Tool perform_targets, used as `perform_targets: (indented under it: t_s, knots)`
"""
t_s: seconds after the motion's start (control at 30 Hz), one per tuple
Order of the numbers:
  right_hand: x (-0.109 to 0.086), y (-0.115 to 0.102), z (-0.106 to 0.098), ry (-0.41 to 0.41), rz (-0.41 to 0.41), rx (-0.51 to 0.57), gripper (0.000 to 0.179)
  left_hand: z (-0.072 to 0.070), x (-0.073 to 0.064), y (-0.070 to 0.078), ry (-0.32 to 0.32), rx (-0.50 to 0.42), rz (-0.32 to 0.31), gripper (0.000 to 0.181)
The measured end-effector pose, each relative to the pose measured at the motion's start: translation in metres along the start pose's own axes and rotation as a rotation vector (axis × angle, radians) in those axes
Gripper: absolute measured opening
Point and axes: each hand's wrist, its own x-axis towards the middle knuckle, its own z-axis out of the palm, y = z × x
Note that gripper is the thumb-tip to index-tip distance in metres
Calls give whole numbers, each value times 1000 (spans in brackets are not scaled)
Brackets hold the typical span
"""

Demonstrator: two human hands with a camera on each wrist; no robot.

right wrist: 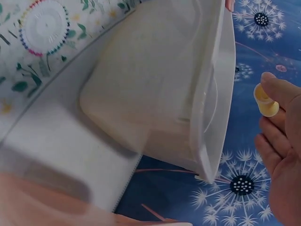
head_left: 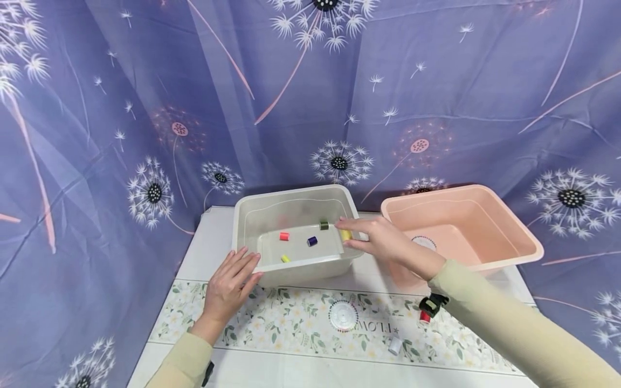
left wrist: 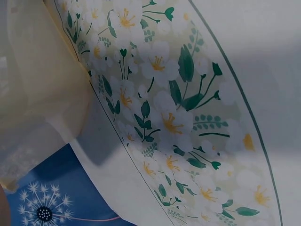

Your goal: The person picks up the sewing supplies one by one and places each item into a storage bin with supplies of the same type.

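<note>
My right hand (head_left: pixel 380 237) pinches a yellow thread spool (right wrist: pixel 267 101) between thumb and fingers, over the right end of a grey plastic bin (head_left: pixel 296 269). My left hand (head_left: pixel 232 283) rests on the bin's front left corner, fingers lying fairly straight over the rim. Inside the bin lie a coral-red spool (head_left: pixel 284 236), a dark blue spool (head_left: pixel 312 241), a dark green spool (head_left: pixel 324 225) and a small yellow spool (head_left: pixel 285 258). The left hand is mostly out of its wrist view, which shows the flowered table strip (left wrist: pixel 155 113).
A pink bin (head_left: pixel 504 258) stands to the right, under my right forearm, with a pin wheel (head_left: pixel 424 242) inside. On the table in front lie another pin wheel (head_left: pixel 343 316), a white spool (head_left: pixel 395 345) and a red spool (head_left: pixel 425 317). A purple dandelion curtain (head_left: pixel 291 145) hangs close behind the bins.
</note>
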Motion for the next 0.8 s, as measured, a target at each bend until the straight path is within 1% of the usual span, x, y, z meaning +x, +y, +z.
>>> perform_targets:
  t_s: [0.33, 0.43, 0.6, 0.8]
  knots:
    - [38, 12, -7, -29, -55, -43, 44, 0, 0, 0, -4, 1, -10, 60]
    - [49, 11, -9, -53, -51, -58, 45, 0, 0, 0, -4, 4, -11, 60]
    - [67, 9, -9, -109, -19, -47, 47, 0, 0, -1, -5, 1, -6, 60]
    - [88, 12, -2, -156, -32, -39, 44, 1, 0, -2, -6, 2, -7, 59]
